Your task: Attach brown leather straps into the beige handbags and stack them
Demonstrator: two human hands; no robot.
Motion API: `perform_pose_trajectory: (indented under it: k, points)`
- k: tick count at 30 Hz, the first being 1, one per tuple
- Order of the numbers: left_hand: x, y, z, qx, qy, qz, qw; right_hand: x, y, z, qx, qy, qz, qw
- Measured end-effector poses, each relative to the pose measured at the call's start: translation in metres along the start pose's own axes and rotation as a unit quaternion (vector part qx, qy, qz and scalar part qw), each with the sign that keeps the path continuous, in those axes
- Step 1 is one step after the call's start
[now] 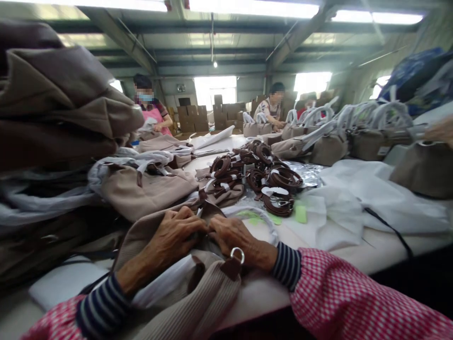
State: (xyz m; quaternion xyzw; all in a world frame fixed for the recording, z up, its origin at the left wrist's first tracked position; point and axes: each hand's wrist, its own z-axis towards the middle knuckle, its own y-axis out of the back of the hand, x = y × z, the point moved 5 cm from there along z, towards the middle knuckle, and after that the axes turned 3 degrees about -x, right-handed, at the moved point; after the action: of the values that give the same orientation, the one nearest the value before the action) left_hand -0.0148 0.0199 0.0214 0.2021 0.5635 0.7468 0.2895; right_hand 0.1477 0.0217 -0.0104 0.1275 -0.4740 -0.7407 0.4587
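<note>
A taupe ribbed handbag [208, 293] lies in front of me at the table's near edge, its opening between my hands. My left hand [177, 233] is closed on the bag's upper edge, fingers curled inward. Close beside it, my right hand [237, 236] has its fingers bent around the same part, near a dark brown tab [211, 210]. The fingertips of both are partly hidden in the bag. A silver ring [237, 255] on a brown leather tab sits just below my right hand. One white-wrapped handle [260, 217] loops out behind that hand.
Coiled brown straps [279, 177] with metal clips are heaped beyond the bag. Taupe bags [148, 189] are piled to the left; more bags with wrapped handles [329, 148] stand along the right. White sheets [385, 198] cover the right side. Co-workers [155, 111] stand across the table.
</note>
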Motion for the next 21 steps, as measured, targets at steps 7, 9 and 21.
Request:
perform_pose_trajectory:
  k: [7, 9, 21]
  points:
    - [0.002, -0.009, 0.005, 0.011, -0.041, 0.052, 0.998, -0.004, 0.010, 0.003, 0.077, -0.031, -0.006, 0.997]
    - [0.000, -0.010, 0.009, 0.014, -0.044, 0.056, 0.997, -0.007, 0.029, -0.002, 0.091, -0.039, -0.021, 0.995]
    - [0.001, -0.006, 0.011, 0.037, -0.014, -0.025, 0.999, -0.059, 0.059, -0.051, 0.222, -0.020, -0.276, 0.935]
